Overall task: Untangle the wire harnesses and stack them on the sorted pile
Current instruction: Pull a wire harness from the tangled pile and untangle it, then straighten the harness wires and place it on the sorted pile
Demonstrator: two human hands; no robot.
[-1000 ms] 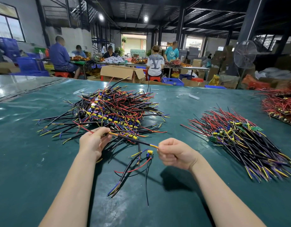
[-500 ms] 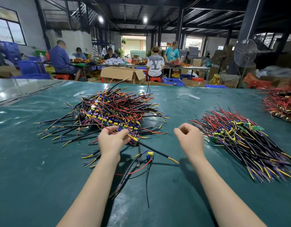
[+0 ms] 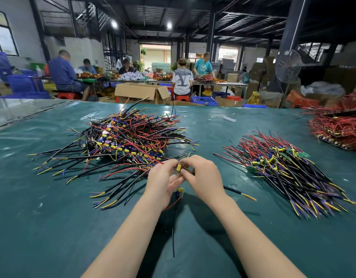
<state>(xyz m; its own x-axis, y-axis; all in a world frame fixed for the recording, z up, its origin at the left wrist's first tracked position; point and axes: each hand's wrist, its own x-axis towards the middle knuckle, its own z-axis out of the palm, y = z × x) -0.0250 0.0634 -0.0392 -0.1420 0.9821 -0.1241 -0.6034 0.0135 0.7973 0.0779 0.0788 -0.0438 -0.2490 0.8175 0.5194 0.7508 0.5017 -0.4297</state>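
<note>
On the worktop a large tangle lies left of centre and a smaller sorted pile toward the right edge, so much seems left, while left hand and right hand pinch 1 harness between the piles, unstacked.

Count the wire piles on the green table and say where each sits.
3. A tangled pile left of centre; a sorted pile on the right; a mostly red pile at the far right edge, partly cropped; more may be hidden.
</note>
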